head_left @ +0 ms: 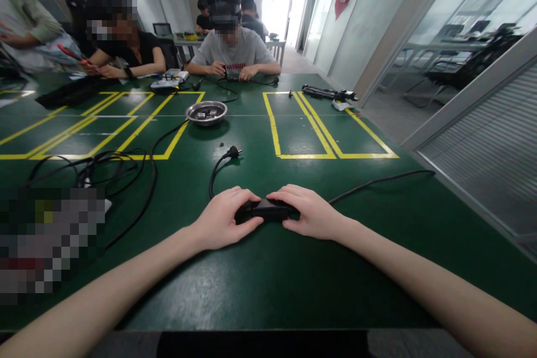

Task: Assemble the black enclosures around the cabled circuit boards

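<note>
A black power adapter, shaped like a small brick, lies on the green table before me. My left hand grips its left end between thumb and fingers. At the other end, my right hand holds it the same way. From behind my left hand a short black cord curves up to a plug with its metal pins pointing right. A thin black cable runs from beside my right hand towards the table's right edge. My palms hide both ends of the adapter.
A metal bowl with small metal parts stands ahead. Tangled black cables lie to the left, near a blurred-out object. A folded black tripod-like item rests at the far right. Across the table, a person handles a cord; others sit behind.
</note>
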`<state>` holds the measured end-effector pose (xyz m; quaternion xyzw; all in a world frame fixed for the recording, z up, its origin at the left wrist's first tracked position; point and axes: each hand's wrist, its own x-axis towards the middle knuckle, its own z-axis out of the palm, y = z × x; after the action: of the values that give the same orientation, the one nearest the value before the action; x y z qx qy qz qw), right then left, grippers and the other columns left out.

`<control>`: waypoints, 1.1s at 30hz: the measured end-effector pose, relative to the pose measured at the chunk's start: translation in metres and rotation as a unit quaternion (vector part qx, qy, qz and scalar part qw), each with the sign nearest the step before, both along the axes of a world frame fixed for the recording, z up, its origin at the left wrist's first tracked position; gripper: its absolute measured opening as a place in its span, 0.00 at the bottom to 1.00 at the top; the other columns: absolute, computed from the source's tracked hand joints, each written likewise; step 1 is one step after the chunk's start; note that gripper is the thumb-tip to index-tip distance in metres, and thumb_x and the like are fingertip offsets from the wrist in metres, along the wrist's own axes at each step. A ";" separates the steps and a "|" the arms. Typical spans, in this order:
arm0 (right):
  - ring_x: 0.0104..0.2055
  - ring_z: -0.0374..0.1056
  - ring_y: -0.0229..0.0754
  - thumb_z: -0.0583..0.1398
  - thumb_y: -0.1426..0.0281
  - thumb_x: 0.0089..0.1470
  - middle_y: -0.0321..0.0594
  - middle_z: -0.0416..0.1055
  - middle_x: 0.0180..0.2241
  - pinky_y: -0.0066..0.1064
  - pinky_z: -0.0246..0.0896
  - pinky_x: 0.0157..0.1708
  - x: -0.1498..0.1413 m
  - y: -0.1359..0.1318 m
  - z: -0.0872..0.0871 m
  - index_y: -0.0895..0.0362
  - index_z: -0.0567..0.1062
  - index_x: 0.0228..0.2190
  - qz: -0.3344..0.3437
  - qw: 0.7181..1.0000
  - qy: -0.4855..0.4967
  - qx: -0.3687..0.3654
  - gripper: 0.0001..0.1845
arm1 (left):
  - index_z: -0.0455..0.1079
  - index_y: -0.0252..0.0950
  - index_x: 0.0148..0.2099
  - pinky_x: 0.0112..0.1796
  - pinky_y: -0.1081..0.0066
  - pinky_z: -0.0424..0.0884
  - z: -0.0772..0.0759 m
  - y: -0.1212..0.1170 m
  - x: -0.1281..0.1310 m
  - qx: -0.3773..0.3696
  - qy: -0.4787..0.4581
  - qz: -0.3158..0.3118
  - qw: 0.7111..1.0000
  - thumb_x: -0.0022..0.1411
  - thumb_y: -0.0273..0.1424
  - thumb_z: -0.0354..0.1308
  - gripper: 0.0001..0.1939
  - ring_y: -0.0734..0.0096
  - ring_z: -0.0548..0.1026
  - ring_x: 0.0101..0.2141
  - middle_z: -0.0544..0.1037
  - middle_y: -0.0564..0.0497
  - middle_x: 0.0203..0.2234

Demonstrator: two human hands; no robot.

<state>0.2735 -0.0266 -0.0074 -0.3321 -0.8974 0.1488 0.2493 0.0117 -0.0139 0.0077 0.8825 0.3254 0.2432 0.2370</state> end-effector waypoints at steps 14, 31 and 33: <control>0.43 0.76 0.48 0.59 0.73 0.64 0.48 0.79 0.43 0.39 0.72 0.44 0.002 -0.002 0.000 0.58 0.72 0.54 0.019 0.999 -0.030 0.021 0.17 | 0.74 0.35 0.53 0.40 0.64 0.71 -0.014 0.005 0.000 0.132 0.048 -0.020 0.990 0.70 0.34 0.61 0.12 0.61 0.80 0.38 0.84 0.46 0.41; 0.35 0.76 0.46 0.57 0.60 0.70 0.46 0.81 0.37 0.35 0.65 0.35 -0.003 -0.010 0.006 0.59 0.77 0.48 -0.006 0.987 -0.084 0.137 0.17 | 0.75 0.33 0.53 0.39 0.61 0.71 -0.008 0.000 0.005 0.223 0.045 -0.046 0.973 0.73 0.42 0.57 0.19 0.60 0.79 0.38 0.84 0.44 0.41; 0.38 0.76 0.46 0.58 0.59 0.70 0.47 0.81 0.39 0.35 0.66 0.37 -0.003 -0.010 0.007 0.59 0.77 0.48 0.008 0.987 -0.078 0.139 0.16 | 0.75 0.33 0.52 0.37 0.62 0.70 -0.008 -0.001 0.006 0.219 0.054 -0.054 0.973 0.74 0.41 0.55 0.17 0.60 0.79 0.37 0.85 0.45 0.41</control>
<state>0.2705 -0.0362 -0.0002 -0.2973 -0.9288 -0.0020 0.2214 0.0173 -0.0150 -0.0006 0.9410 0.2287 0.2471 0.0332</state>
